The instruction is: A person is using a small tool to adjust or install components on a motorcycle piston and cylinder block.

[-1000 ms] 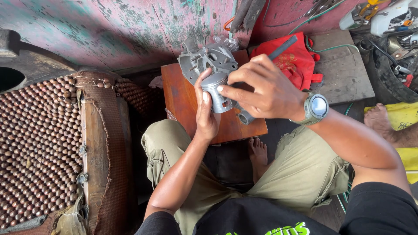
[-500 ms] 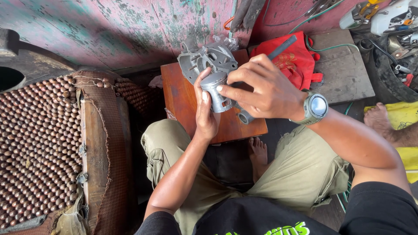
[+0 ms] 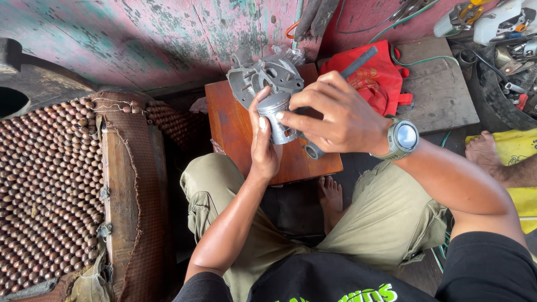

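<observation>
You hold the grey metal piston (image 3: 278, 118) above the brown tabletop (image 3: 235, 131), just in front of the grey engine casing (image 3: 263, 78). Its long axis stands nearly upright, crown up and skirt down, leaning slightly right. Your left hand (image 3: 263, 146) cups it from the left, grip closed around the skirt. Your right hand (image 3: 335, 114) pinches it from the right, fingertips (image 3: 281, 116) on its side wall.

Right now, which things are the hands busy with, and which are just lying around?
In use:
- left hand and right hand, both gripping the silver piston
- grey engine casing just behind it
- small wooden table underneath

Just lying about:
- red bag
- beaded seat cover
- green cable
- tools, top right
</observation>
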